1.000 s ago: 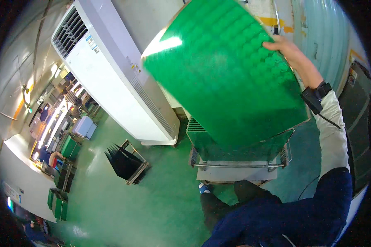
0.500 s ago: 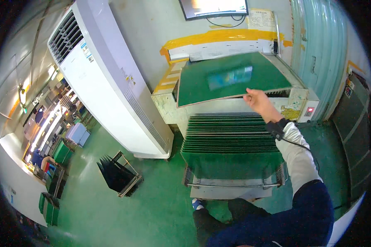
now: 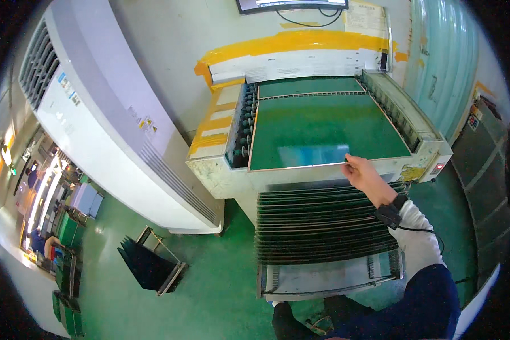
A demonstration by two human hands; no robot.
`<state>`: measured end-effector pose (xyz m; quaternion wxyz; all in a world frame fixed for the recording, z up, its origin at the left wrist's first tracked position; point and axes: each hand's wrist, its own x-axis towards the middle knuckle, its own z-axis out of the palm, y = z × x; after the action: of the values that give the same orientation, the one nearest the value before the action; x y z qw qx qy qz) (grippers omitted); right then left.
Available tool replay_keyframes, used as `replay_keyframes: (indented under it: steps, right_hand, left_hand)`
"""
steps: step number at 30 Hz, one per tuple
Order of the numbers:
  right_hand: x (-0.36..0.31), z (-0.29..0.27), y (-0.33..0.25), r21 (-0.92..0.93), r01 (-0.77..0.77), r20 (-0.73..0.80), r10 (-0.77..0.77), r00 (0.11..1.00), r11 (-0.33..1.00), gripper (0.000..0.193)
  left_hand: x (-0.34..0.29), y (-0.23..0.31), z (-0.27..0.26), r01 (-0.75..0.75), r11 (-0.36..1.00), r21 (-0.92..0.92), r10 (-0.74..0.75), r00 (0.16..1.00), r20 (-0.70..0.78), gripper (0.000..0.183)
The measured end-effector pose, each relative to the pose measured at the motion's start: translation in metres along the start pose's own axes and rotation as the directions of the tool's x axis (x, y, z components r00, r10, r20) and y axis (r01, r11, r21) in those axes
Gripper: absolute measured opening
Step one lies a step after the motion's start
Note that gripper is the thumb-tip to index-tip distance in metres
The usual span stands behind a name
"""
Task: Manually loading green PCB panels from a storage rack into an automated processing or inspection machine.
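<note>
My right hand [image 3: 364, 177] pinches the near edge of a large flat green panel [image 3: 323, 127], right of the middle of that edge. The panel lies nearly level on the roller bed of a conveyor machine [image 3: 224, 170], its front edge at the machine's front lip. Black rollers show along its left side. Behind it, past a thin row of rollers, a second green panel [image 3: 306, 86] lies on the bed. Below my hand stands a slotted metal rack [image 3: 323, 294], with several dark green panels [image 3: 323, 226] upright in a row. My left hand is out of view.
A tall white air conditioner [image 3: 119, 119] stands left of the machine. On the green floor is a small rack [image 3: 173, 277] with dark panels. A dark padded curtain [image 3: 481, 170] hangs at the right. A screen [image 3: 289, 4] is above. A person sits far left.
The panel has come down from a tilted position above the machine to lie flat on the rollers. My right hand has lowered with it, still at its near edge. The view has shifted.
</note>
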<state>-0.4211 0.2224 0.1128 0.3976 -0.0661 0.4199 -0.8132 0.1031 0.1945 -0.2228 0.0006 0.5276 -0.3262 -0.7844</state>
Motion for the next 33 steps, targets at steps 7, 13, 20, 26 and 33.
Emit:
replay_keyframes:
  steps: [7,13,20,26,33]
  right_hand:
    - [-0.023,0.025,-0.020,-0.329,-0.450,-0.222,0.395,0.892,0.831,0.047]
    - [-0.020,0.050,-0.028,-0.986,0.169,0.151,-0.419,0.895,0.007,0.036]
    - [0.026,0.042,-0.010,-0.798,0.153,0.490,-0.480,0.728,-0.582,0.042]
    - [0.022,0.035,-0.013,-0.807,0.186,0.492,-0.466,0.735,-0.560,0.042]
    - [0.017,0.029,-0.020,-0.828,0.199,0.471,-0.458,0.754,-0.524,0.044]
  left_hand:
    - [0.014,0.049,-0.020,0.032,0.999,0.035,-0.032,0.999,0.013,0.026]
    - [0.034,0.055,-0.041,0.068,0.997,0.039,-0.068,0.997,0.021,0.026]
    - [0.048,0.035,-0.057,0.099,0.995,0.031,-0.100,0.995,0.024,0.026]
    - [0.045,0.005,-0.066,0.092,0.996,0.014,-0.092,0.996,0.014,0.025]
    - [-0.002,-0.056,-0.082,0.051,0.999,-0.013,-0.051,0.998,-0.047,0.025]
